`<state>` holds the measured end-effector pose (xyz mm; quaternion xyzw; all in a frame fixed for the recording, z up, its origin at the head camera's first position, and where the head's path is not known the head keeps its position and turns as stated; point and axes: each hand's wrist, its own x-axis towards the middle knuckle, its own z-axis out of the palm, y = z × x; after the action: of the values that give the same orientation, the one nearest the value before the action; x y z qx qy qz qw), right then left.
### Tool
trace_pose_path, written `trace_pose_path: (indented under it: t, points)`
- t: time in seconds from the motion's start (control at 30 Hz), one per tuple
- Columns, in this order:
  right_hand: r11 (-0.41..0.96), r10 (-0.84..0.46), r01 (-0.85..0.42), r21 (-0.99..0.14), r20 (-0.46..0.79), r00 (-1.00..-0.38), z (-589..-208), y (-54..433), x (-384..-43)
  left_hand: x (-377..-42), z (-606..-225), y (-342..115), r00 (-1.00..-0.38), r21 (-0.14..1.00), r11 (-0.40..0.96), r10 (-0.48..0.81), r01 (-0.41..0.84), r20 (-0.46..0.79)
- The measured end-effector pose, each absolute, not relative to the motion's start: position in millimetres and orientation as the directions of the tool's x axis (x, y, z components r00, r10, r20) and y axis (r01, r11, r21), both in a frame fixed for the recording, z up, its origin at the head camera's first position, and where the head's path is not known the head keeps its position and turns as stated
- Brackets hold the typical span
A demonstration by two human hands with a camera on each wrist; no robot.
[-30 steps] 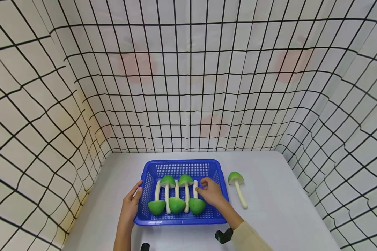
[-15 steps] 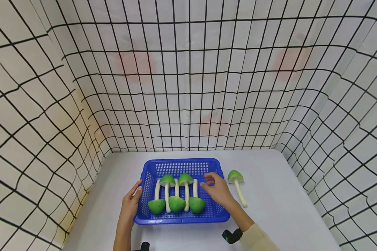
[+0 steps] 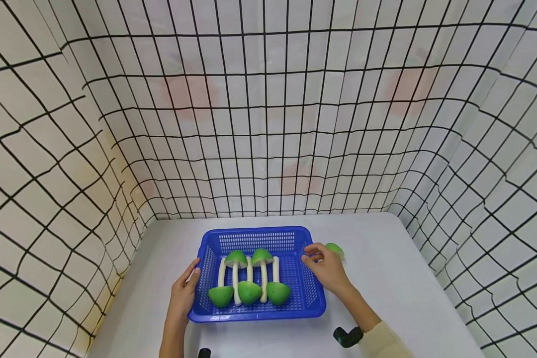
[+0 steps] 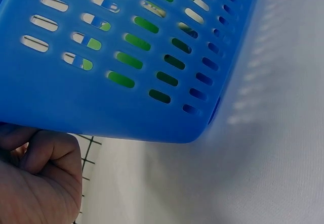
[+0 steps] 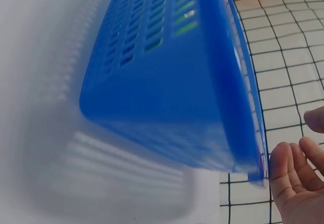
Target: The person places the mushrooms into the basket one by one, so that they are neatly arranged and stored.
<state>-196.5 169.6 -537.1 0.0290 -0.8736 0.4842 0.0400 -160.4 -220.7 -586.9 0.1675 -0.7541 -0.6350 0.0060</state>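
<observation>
A blue plastic basket (image 3: 301, 309) sits on the white table with several toy mushrooms inside. They lie side by side, alternating which way their green caps point, such as one mushroom (image 3: 279, 293) at the row's right end. My left hand (image 3: 182, 294) grips the basket's left rim; in the left wrist view its fingers curl at the edge. Over the right rim is my right hand (image 3: 330, 271), fingers loosely bent and holding nothing. Just beyond it another mushroom (image 3: 335, 249) lies on the table, only its green cap showing, the stem hidden behind the hand.
Black grid netting (image 3: 268, 119) over white sheeting rises at the back and both sides of the table (image 3: 394, 278). A dark wrist device (image 3: 348, 337) is strapped by the right sleeve, another (image 3: 204, 353) near the left forearm.
My right hand has moved right, from beside the last mushroom in the row to the basket's right rim, now covering the outside mushroom's stem. The left hand stays at the rim.
</observation>
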Motion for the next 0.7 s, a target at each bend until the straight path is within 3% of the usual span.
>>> trace_pose_path:
  t: [0.7]
  points:
    - [0.562, 0.044, -0.081, -0.823, 0.128, -0.991, -545.7, 217.1, -194.4, -158.9, -587.2, -221.4, -0.944, 0.956, 0.154, -0.26, -0.25, -0.205]
